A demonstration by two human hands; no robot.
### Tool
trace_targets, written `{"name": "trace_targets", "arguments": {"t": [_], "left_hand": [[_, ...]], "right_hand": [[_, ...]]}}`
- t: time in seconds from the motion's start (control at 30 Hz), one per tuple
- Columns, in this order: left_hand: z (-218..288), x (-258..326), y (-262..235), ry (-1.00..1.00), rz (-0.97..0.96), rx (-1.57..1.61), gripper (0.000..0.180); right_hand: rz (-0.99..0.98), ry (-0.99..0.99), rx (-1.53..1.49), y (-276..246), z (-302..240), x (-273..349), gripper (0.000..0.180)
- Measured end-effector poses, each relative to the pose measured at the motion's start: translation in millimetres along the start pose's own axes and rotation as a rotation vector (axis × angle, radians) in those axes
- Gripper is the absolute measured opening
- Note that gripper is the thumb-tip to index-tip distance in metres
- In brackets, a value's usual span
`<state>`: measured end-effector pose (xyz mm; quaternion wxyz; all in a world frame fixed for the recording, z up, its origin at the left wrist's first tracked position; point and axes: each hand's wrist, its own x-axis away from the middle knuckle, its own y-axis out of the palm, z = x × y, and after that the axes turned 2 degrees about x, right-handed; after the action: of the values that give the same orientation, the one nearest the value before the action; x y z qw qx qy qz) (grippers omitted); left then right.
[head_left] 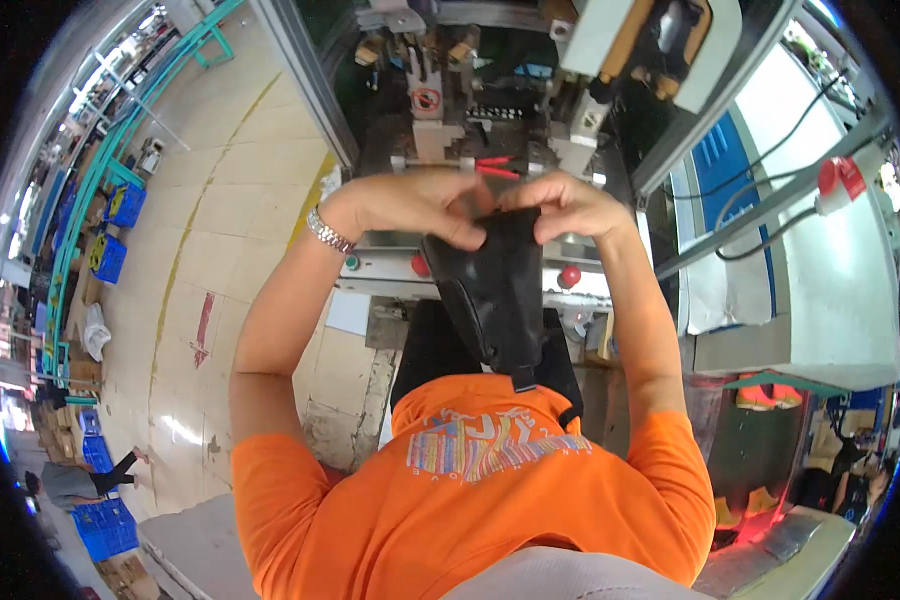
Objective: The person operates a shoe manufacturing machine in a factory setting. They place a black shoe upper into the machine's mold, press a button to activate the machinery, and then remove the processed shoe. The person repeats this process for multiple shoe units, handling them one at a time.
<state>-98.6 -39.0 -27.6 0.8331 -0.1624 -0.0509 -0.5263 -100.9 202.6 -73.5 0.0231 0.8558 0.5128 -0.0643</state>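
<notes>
Our left hand (410,203) and right hand (578,208) pinch the black leather-look piece (502,285) at its top edge, equally near; some left fingers blurred. Long axis runs back toward our orange shirt (530,510). Red buttons (569,276) either side, machine (435,141) just beyond, tiled floor (225,235) left.

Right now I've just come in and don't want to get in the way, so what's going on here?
A person in an orange shirt has a black, leather-like piece in both hands in front of a machine. The left hand and right hand grip its far end; its near end points toward the shirt. A red button sits to the right of the piece.
</notes>
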Motion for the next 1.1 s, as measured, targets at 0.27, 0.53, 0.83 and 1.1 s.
{"name": "trace_targets", "arguments": {"t": [0.27,0.53,0.83,1.1], "left_hand": [[-33,27,-15,0.310,0.169,0.348,0.037],[-39,53,-49,0.439,0.265,0.489,0.045],[2,60,-128,0.560,0.563,0.232,0.012],[29,10,-188,0.788,0.897,0.573,0.017]], "right_hand": [[0.203,-0.037,-0.159,-7,1,-8,0.026],[0.221,-0.059,-0.293,3,-2,-40,0.027],[0.587,-0.305,0.013,-53,-69,-116,0.012],[0.805,-0.470,0.021,-100,-98,-184,0.014]]}}
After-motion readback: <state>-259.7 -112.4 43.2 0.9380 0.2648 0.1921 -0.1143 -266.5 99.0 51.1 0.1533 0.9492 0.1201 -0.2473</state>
